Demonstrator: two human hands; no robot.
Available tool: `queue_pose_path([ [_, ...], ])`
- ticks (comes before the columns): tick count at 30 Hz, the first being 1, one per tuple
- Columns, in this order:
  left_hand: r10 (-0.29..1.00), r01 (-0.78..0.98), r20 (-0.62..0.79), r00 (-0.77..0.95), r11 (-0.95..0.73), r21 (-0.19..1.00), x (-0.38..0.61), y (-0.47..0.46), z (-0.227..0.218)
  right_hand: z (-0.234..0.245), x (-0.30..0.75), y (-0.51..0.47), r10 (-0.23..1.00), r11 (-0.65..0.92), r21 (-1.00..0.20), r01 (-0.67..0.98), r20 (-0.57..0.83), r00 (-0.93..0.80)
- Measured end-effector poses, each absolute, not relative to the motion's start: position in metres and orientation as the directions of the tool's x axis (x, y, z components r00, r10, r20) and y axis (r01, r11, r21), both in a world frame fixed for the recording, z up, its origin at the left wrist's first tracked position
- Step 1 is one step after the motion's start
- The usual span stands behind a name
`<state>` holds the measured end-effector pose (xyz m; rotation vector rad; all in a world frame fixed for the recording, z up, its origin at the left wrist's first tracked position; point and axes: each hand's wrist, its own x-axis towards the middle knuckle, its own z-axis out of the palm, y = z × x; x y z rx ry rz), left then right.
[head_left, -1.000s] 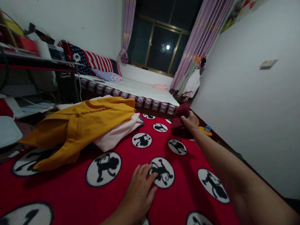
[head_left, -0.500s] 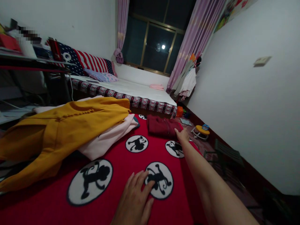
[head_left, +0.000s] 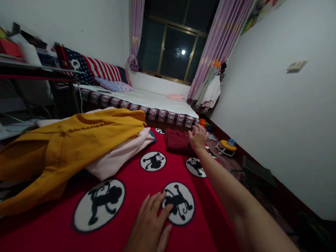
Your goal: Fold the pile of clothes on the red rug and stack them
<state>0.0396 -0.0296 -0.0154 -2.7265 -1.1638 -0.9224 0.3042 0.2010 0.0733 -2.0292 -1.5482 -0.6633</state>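
My left hand (head_left: 151, 220) lies on the red blanket (head_left: 136, 185) with its fingers stretched out, beside a round monkey print. Farther away, my right hand (head_left: 198, 137) reaches to the right end of a folded dark maroon garment (head_left: 177, 140). Its fingers are apart, and nothing shows in them. The hand covers that end of the garment, so I cannot tell whether the palm touches it. To the left, a mustard-yellow garment (head_left: 86, 131) with a row of covered buttons lies over a pale pink one (head_left: 120, 154).
Behind the blanket stands a low bed (head_left: 157, 99) with a white top and patterned side. A cluttered desk (head_left: 65, 71) is at the left. On the floor to the right are a yellow stool (head_left: 228, 145) and a dark green folding chair (head_left: 258, 171).
My right hand has shifted left and upward from the maroon garment's right edge, and its fingers have spread. The garment's visible right part is shorter. My left hand has stayed put.
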Motion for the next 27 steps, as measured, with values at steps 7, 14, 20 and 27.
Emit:
queue_pose_path([
  [7, 0.656, 0.658, 0.526, 0.541, -0.72, 0.222, 0.04, -0.029, -0.013, 0.06, 0.286, 0.218, 0.978, -0.203, -0.047, 0.978, 0.044, 0.205],
  [14, 0.663, 0.653, 0.515, 0.542, -0.719, 0.238, 0.041, -0.028, -0.015, 0.072, 0.278, 0.224, 0.933, -0.272, 0.003, 0.962, 0.244, 0.263],
  [20, 0.688, 0.656, 0.481, 0.543, -0.705, 0.269, 0.041, -0.028, -0.012, 0.067, 0.26, 0.222, 0.927, -0.26, 0.019, 0.965, 0.285, 0.244],
  [27, 0.709, 0.662, 0.452, 0.542, -0.691, 0.29, 0.041, -0.03, -0.011, 0.038, 0.223, 0.202, 0.907, -0.078, 0.01, 0.997, 0.416, 0.067],
])
